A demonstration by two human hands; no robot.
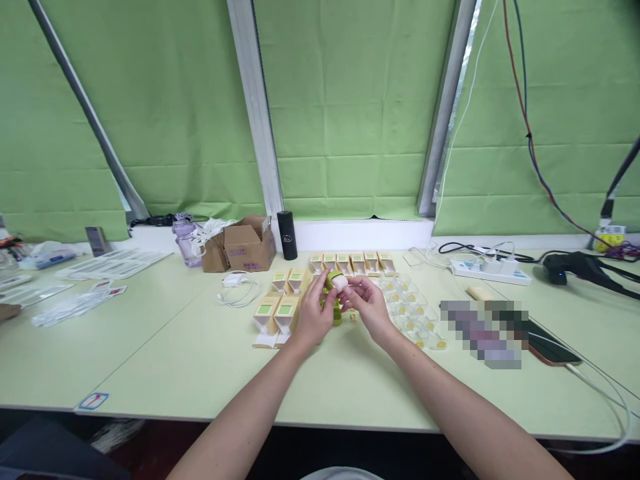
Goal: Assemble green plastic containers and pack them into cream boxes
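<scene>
Over the middle of the table, my left hand (315, 312) is closed around a small olive-green piece (331, 278), apparently a cup or lid. A pale pinkish-white piece (340, 283) sits against it, between both hands. The fingertips of my right hand (373, 308) pinch at this pale piece; their exact grip is partly hidden. More olive-green pieces (337, 316) stand on the table just below my hands, with a tiny yellowish item (353, 317) beside them. Right of my hands lie rows of clear plastic cups (411, 325) with yellow centres. Small open cartons (285, 312) with green squares stand to the left.
More cartons (357, 262) line up behind my hands. A cardboard box (250, 243), a black bottle (287, 235) and a purple bottle (187, 243) stand at the back. A white charger (232, 280) lies left; a power strip (490, 270) and a phone (550, 343) lie right.
</scene>
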